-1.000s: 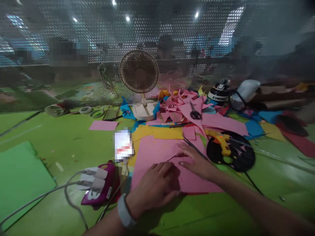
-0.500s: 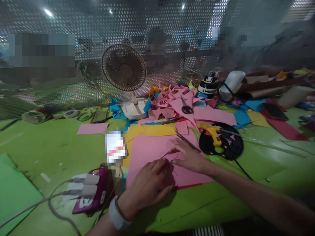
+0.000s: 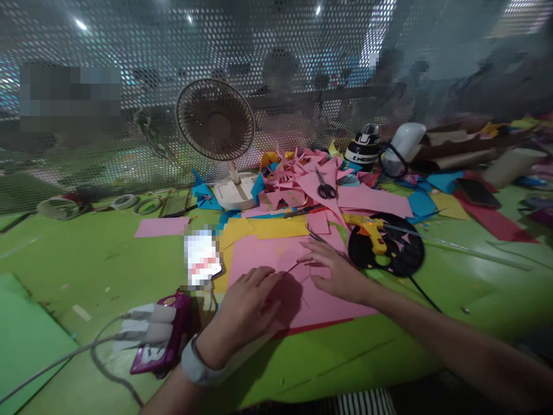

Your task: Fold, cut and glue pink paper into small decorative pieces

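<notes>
left fingers (image 3: 259,276): spread, flat, tips down on the pink sheet (image 3: 268,253); nothing gripped. right fingers (image 3: 311,246): also extended and flat on the same sheet, nothing pinched. left hand (image 3: 244,308) sits at the sheet's 7 o'clock, with a pale wristband (image 3: 196,366) behind it. right hand (image 3: 334,271) is at its 3 o'clock.

between the two hands: a few thin dark lines (image 3: 298,266) on the pink surface. slits, creases or marks, cannot tell.

sheet position: lies flat on the green table (image 3: 108,259), over a red sheet (image 3: 311,327) that shows along its near edge. yellow paper (image 3: 276,227) touches it at 12 o'clock.

outward: glue gun (image 3: 371,227) on a black disc (image 3: 401,259), just beside the right hand at 2 o'clock. scissors (image 3: 326,187) on a pile of pink scraps (image 3: 302,173), well apart at 12 o'clock. fan (image 3: 215,128) at 11 o'clock. purple power strip (image 3: 166,337) at 8 o'clock.

progress, judged: the sheet is laid out and held flat, and its outline looks whole. no tool is in either hand. the scrap pile suggests other sheets were already cut; this one looks barely started.
</notes>
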A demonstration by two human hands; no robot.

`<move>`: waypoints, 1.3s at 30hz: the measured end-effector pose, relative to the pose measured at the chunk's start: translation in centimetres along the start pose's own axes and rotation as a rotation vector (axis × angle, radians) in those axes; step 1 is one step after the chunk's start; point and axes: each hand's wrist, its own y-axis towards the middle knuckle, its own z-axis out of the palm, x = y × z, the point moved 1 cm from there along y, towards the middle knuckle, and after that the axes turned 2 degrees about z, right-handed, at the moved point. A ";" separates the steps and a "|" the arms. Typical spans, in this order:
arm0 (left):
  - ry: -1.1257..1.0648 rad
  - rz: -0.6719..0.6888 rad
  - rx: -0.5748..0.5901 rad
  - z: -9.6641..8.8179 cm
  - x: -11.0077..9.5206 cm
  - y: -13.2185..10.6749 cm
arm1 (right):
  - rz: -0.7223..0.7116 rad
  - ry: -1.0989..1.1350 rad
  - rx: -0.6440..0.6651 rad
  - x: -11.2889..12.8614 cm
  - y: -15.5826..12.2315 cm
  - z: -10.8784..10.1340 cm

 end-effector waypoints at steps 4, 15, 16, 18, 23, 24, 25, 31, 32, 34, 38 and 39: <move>0.022 -0.050 -0.021 0.8 0.7 0.1 | -0.019 -0.095 0.127 0.5 -0.5 0.1; 0.014 -0.019 -0.045 0.9 1.4 0.3 | -0.089 -0.177 0.180 1.1 -0.5 0.2; 0.016 -0.017 -0.044 1.1 1.5 0.3 | -0.126 -0.179 0.174 1.1 -0.4 0.3; 0.020 -0.009 -0.041 1.3 1.5 0.2 | -0.209 -0.178 0.171 1.0 -0.3 0.7; 0.004 -0.016 -0.087 1.7 1.2 0.1 | -0.291 -0.139 0.161 1.2 -0.3 1.1; -0.001 -0.019 -0.105 1.7 1.2 0.1 | -0.295 -0.131 0.158 1.3 -0.4 1.0; -0.007 -0.019 -0.117 1.7 1.2 0.1 | -0.296 -0.121 0.155 1.5 -0.5 0.7; -0.076 -0.015 -0.161 1.8 1.4 0.3 | -0.298 -0.098 0.143 1.5 -0.4 -0.2; -0.085 -0.020 -0.158 1.7 1.4 0.3 | -0.315 -0.108 0.143 1.3 -0.3 -0.1; -0.091 -0.034 -0.140 1.7 1.4 0.3 | -0.353 -0.128 0.137 0.9 -0.1 0.3; -0.041 -0.035 -0.101 1.5 1.0 0.2 | -0.360 -0.122 0.149 0.4 0.0 1.0; -0.023 -0.022 -0.093 1.5 0.8 0.2 | -0.334 -0.107 0.162 0.4 0.0 1.1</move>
